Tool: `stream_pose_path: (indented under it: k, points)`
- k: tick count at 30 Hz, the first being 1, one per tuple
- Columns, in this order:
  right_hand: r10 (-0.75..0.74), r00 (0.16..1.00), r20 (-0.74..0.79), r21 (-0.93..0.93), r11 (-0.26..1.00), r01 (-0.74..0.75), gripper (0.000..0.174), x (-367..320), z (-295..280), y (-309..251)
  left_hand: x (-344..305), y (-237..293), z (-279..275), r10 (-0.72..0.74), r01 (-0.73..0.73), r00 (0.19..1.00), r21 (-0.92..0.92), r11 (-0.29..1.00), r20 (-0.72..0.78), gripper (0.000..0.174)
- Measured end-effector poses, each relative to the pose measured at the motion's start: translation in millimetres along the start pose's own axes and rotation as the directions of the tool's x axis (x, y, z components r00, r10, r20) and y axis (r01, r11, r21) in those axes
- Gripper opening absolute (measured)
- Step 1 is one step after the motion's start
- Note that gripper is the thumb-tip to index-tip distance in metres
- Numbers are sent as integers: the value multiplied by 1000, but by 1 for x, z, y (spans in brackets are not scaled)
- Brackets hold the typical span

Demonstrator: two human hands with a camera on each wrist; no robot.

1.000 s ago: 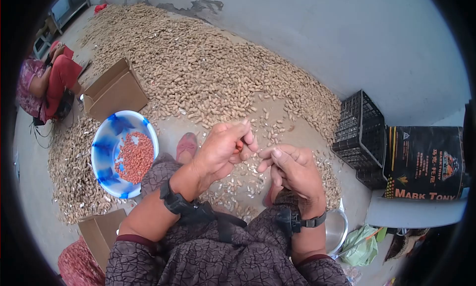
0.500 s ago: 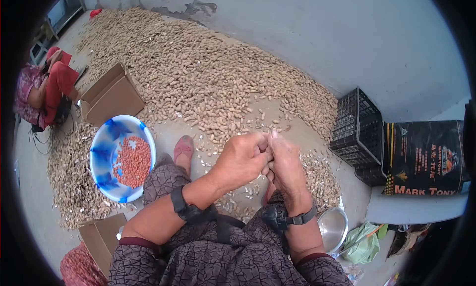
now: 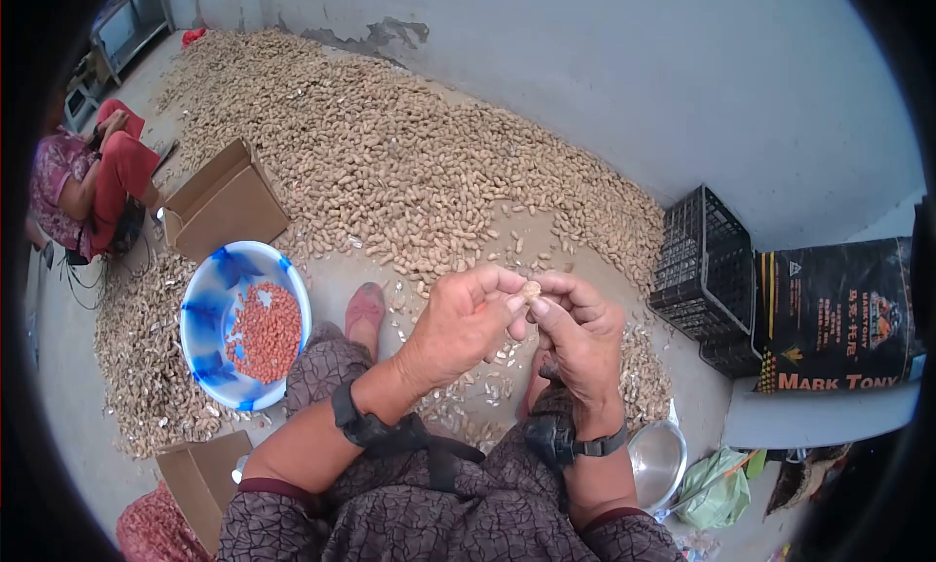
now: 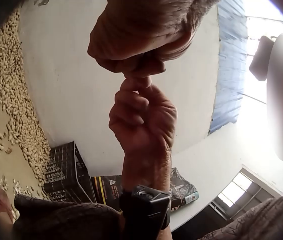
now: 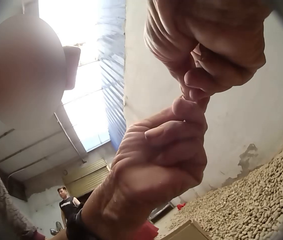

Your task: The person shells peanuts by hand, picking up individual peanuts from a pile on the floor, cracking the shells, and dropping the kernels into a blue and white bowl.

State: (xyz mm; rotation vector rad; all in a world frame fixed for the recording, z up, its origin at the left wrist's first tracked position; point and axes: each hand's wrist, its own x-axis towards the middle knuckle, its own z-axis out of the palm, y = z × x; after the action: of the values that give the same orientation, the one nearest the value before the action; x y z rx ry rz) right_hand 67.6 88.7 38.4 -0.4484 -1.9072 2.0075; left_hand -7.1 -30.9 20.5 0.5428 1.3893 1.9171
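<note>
In the head view a pale unshelled peanut (image 3: pixel 530 290) sits between the fingertips of both hands. My left hand (image 3: pixel 466 320) pinches it from the left, thumb and forefinger together. From the other side my right hand (image 3: pixel 587 336) grips it with thumb and forefinger, the other fingers curled. Both wrist views show the hands meeting tip to tip, with the peanut hidden by fingers. Left of my knee stands a blue-and-white basin (image 3: pixel 202 313) holding red shelled peanut kernels (image 3: pixel 268 333).
A large heap of unshelled peanuts (image 3: pixel 390 162) spreads along the wall. Empty shells (image 3: pixel 146 367) lie around the basin, beside an open cardboard box (image 3: pixel 229 196). To the right are a black crate (image 3: pixel 697 270), a black bag (image 3: pixel 829 318) and a metal pot (image 3: pixel 658 460). Another person (image 3: pixel 97 177) sits far left.
My hands were apart, with a red kernel in the left one. They came together, and now both pinch an unshelled peanut between them.
</note>
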Motion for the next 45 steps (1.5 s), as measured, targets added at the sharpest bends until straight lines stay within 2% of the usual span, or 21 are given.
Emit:
stream_pose_path:
  k: [4, 5, 7, 8, 9, 10, 12, 13, 16, 17, 19, 21, 23, 27, 29, 31, 34, 37, 41, 43, 45]
  points:
    - [46, 999, 24, 131, 990, -48, 13, 3, -7, 0, -1, -1, 3, -29, 29, 999, -33, 999, -22, 21]
    - [91, 993, 81, 209, 972, -106, 13, 4, -9, 0, -1, 1, 3, -33, 32, 999, -35, 999, -23, 21]
    - [137, 980, 142, 286, 943, -173, 13, 7, -13, 3, 0, 4, 2, 57, -57, 998, 32, 998, 11, 22]
    - [174, 954, 244, 399, 879, -262, 15, 10, -16, 6, 2, 1, 1, 52, -52, 999, 32, 998, 10, 22]
    - [194, 918, 347, 494, 794, -354, 17, 12, -18, 8, 5, -4, 1, 154, -156, 987, 58, 986, 36, 23]
    - [197, 917, 346, 494, 793, -356, 17, 12, -18, 9, 7, -6, 1, 254, -259, 965, 81, 962, 67, 24]
    - [193, 888, 416, 596, 680, -427, 18, 12, -17, 11, 5, 1, 1, 232, -240, 970, 115, 964, 77, 22]
    - [194, 888, 417, 597, 678, -429, 18, 12, -15, 10, 4, 4, 0, 212, -223, 973, 150, 963, 87, 20]
    - [232, 883, 409, 549, 710, -441, 18, 6, -11, 8, 5, 5, -3, 182, -188, 980, 80, 979, 79, 14]
    - [217, 906, 364, 508, 769, -388, 17, 4, -10, 7, 5, 4, -3, 181, -188, 980, 81, 979, 79, 14]
    - [197, 927, 320, 461, 822, -334, 17, 0, -4, 2, 4, 3, -2, 88, -90, 996, -116, 989, -20, 12]
    - [37, 999, 40, 159, 986, -43, 13, -5, 4, -5, 3, 3, -2, 47, -52, 998, -147, 988, -34, 12]
    - [-7, 1000, 5, 114, 993, 7, 12, -6, 6, -2, 3, 3, -2, 5, -12, 999, -176, 984, -44, 12]
    - [-100, 994, -51, 10, 995, 101, 11, -4, 1, -1, 1, 3, 0, -6, 4, 1000, -80, 997, -21, 11]
    - [-92, 994, -53, -26, 996, 90, 10, -5, -1, -2, 0, 5, 1, -12, 11, 1000, -27, 1000, -13, 11]
    - [-83, 995, -55, -61, 995, 80, 9, -4, -1, -2, 0, 6, 3, 102, -100, 995, 112, 989, -17, 13]
    - [-28, 999, -41, -56, 998, 25, 10, -4, 0, -2, -1, 5, 3, 186, -185, 982, 199, 962, 13, 14]
    - [12, 1000, -14, -36, 999, -13, 11, -4, 2, -6, -2, 9, 0, 188, -189, 982, 322, 928, 36, 13]
    - [23, 1000, 18, -71, 997, -22, 14, -4, 5, -8, 1, 0, -4, 225, -219, 974, 376, 900, 29, 13]
    - [17, 999, 33, -98, 995, -14, 14, -4, 5, -7, 1, -4, -3, 319, -314, 946, 437, 843, 62, 14]
    - [1, 999, 43, -139, 990, 5, 12, -4, 6, -5, 1, -11, -2, 341, -331, 938, 455, 827, 64, 12]
